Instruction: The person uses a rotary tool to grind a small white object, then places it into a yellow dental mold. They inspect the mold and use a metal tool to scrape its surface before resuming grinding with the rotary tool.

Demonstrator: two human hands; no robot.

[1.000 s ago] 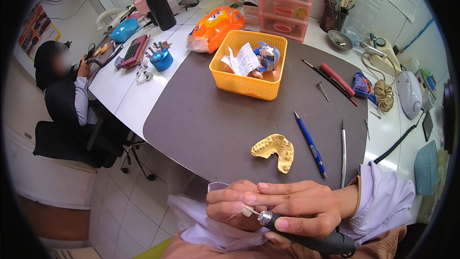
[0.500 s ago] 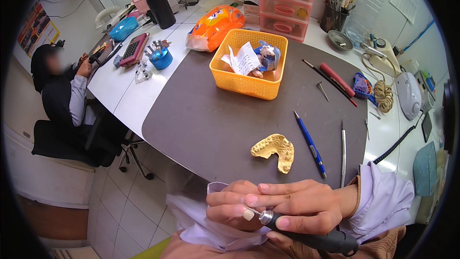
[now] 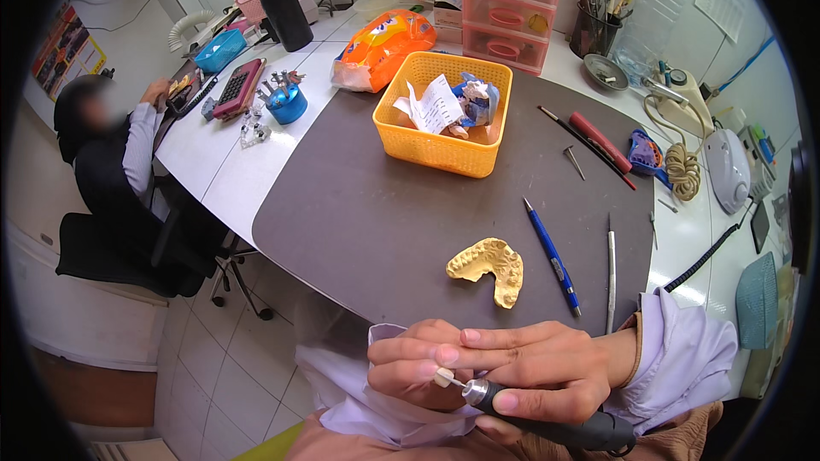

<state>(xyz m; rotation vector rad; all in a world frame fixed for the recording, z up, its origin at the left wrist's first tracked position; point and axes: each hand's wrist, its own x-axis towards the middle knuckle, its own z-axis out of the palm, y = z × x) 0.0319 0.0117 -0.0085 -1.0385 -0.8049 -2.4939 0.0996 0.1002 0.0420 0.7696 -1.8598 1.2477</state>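
Observation:
Close to my body, the fingers of my left hand [image 3: 403, 369] pinch a small whitish dental crown [image 3: 443, 377]. My right hand [image 3: 547, 367] wraps round a black rotary handpiece [image 3: 598, 430] with a silver nose. The thin bur at its tip reaches the crown; the exact point of contact is too small to make out. Fingers of my right hand rest against those of my left. Just beyond both hands, a yellowish plaster dental model [image 3: 489, 271] lies on the brown desk mat [image 3: 342, 205].
Right of the model lie a blue mechanical pencil [image 3: 553, 258] and a thin white-handled tool [image 3: 611, 277]. A yellow basket [image 3: 441, 154] holding paper stands farther back, near a pink drawer unit [image 3: 510, 13]. At the far left, another person [image 3: 111, 145] sits by the desk.
The crown has turned and shifted slightly up between my left fingers, and the bur now meets it at a different angle. The other person's hands have moved farther onto the desk.

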